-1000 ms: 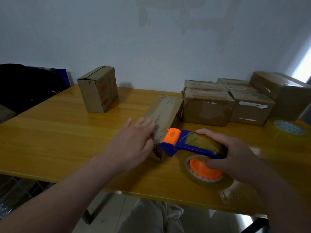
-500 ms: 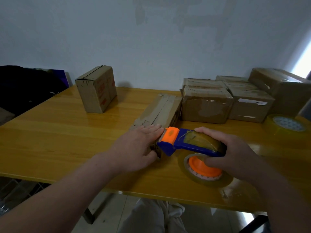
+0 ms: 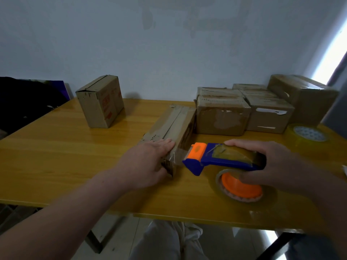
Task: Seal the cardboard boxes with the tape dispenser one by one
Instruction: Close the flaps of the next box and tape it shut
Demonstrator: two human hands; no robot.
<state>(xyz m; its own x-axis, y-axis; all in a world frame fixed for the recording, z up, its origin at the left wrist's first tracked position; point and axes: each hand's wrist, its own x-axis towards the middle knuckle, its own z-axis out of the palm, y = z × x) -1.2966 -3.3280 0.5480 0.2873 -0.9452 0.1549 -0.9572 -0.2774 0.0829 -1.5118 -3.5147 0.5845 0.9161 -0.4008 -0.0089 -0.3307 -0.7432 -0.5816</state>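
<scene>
Small packing or shipping room, by the look. Bare pale wall (image 3: 169, 53), plain yellow table (image 3: 65, 156), light floor (image 3: 120, 241) below. Cluster of taped cardboard boxes (image 3: 223, 119) just beyond the right hand (image 3: 277, 162). One long box (image 3: 174, 124) lies under the flat left hand (image 3: 148, 162), with a standing box (image 3: 100, 102) well beyond it. Right hand grips a tape dispenser (image 3: 225, 158); a spare tape roll (image 3: 308, 136) sits beyond that hand, to its right.

Blue tape dispenser (image 3: 225, 160) with orange hub — brown cardboard boxes (image 3: 223, 117) on a glossy yellow table (image 3: 65, 152).
</scene>
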